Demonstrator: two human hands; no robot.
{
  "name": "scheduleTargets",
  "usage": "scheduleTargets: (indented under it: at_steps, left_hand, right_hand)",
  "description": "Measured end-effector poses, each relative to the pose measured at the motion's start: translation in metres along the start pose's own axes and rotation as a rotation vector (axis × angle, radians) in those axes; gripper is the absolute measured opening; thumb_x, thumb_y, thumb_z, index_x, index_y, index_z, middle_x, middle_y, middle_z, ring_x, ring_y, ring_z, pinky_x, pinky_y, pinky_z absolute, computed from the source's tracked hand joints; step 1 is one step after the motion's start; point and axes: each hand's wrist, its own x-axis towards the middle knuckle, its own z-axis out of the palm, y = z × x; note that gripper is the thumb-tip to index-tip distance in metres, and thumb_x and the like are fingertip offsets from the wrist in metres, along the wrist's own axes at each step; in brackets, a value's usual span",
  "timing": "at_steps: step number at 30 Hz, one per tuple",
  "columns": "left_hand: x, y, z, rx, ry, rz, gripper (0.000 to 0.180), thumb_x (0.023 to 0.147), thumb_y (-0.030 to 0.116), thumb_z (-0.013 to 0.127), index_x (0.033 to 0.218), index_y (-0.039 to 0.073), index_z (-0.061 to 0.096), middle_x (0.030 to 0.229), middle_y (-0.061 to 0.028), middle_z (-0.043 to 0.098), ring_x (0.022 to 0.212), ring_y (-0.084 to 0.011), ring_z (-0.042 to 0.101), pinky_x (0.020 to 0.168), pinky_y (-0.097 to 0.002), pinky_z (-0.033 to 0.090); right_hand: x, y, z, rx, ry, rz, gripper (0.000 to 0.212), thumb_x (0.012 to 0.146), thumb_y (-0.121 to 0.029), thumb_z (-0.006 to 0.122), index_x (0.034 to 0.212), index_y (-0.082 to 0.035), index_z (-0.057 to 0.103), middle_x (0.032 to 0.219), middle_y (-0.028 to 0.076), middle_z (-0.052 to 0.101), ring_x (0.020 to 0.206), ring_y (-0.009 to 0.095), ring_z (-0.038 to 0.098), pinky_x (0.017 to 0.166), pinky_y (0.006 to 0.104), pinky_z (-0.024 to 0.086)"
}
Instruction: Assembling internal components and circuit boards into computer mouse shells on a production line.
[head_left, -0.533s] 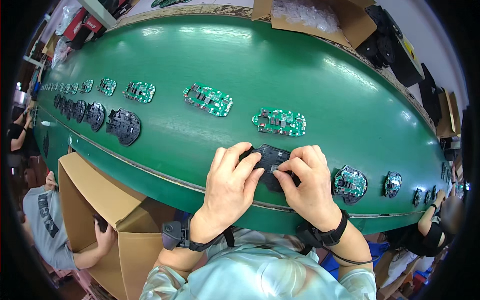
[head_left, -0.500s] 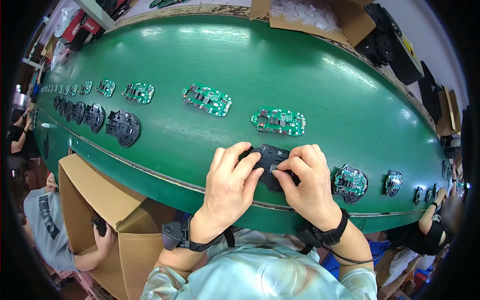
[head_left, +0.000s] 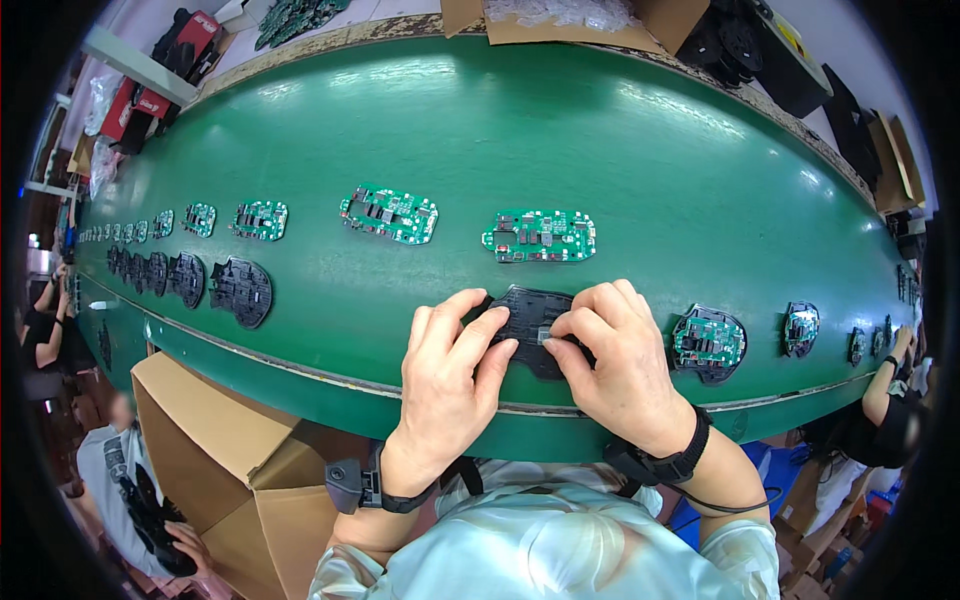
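Note:
A black plastic shell (head_left: pixel 524 318), shaped like a computer mouse housing, lies on the green work surface in front of me. My left hand (head_left: pixel 452 365) grips its left edge between thumb and fingers. Over its right half, my right hand (head_left: pixel 618 362) has thumb and forefinger pinched on a small clear, squarish piece (head_left: pixel 543 335) against the inside of the shell. The fingers partly cover this piece. Just beyond the shell rests a green circuit board (head_left: pixel 542 237) with black parts and a cutout.
Another circuit board (head_left: pixel 390 213) lies farther left, with several boards and black shells (head_left: pixel 241 291) in rows beyond. To my right are shells with boards inside (head_left: pixel 708 343). A cardboard box (head_left: pixel 215 420) stands below the table edge; a co-worker (head_left: pixel 125 480) is beside it.
The view has tilted slightly, shifting the surroundings. Both hands keep nearly the same hold on the shell and clear piece. At the left, the co-worker's hand and black item have moved.

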Motion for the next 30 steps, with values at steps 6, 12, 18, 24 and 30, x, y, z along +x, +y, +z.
scheduleTargets:
  at_steps: [6,12,18,24,30]
  left_hand:
    - [0.001,-0.001,-0.003,0.004,-0.02,-0.001,0.033,0.08,0.005,0.079,0.112,0.004,0.071,0.121,-0.0151,0.065,0.097,-0.0322,0.06,0.082,-0.0404,0.05]
    - [0.0,0.002,-0.001,-0.02,-0.008,0.0,0.036,0.081,0.008,0.078,0.116,0.004,0.07,0.123,-0.0153,0.065,0.098,-0.0325,0.06,0.084,-0.041,0.05]
    - [-0.003,-0.001,-0.008,-0.078,-0.036,0.028,0.046,0.08,0.015,0.082,0.121,0.003,0.068,0.132,-0.0165,0.062,0.109,-0.0345,0.059,0.094,-0.0431,0.05]
    - [-0.001,-0.006,-0.013,-0.192,-0.15,0.098,0.068,0.075,0.02,0.086,0.134,0.001,0.06,0.142,-0.0184,0.058,0.125,-0.04,0.053,0.106,-0.0473,0.043]
    - [0.001,-0.011,-0.013,-0.225,-0.245,0.127,0.076,0.072,0.013,0.086,0.14,0.001,0.054,0.142,-0.0168,0.058,0.126,-0.0389,0.053,0.108,-0.0469,0.043]
  right_hand:
    - [0.0,0.0,0.0,0.023,-0.009,0.015,0.018,0.074,-0.004,0.078,0.088,-0.004,0.066,0.093,0.009,0.058,0.09,0.03,0.056,0.076,0.0419,0.045]
    - [0.002,-0.001,-0.013,0.035,-0.02,0.043,0.021,0.073,-0.002,0.078,0.09,-0.003,0.066,0.094,0.01,0.058,0.091,0.031,0.056,0.077,0.0417,0.046]
    - [0.024,0.003,-0.034,-0.044,0.076,0.006,0.028,0.074,0.0,0.076,0.1,0.0,0.066,0.114,0.018,0.064,0.106,0.038,0.061,0.09,0.0452,0.051]
    - [0.052,0.029,-0.019,-0.129,-0.053,-0.061,0.039,0.076,0.002,0.075,0.114,0.001,0.068,0.121,0.018,0.068,0.114,0.038,0.061,0.097,0.0438,0.051]
    - [0.056,0.032,-0.025,-0.109,-0.094,-0.032,0.04,0.075,0.0,0.077,0.115,-0.001,0.069,0.109,0.013,0.072,0.105,0.034,0.062,0.092,0.0408,0.052]
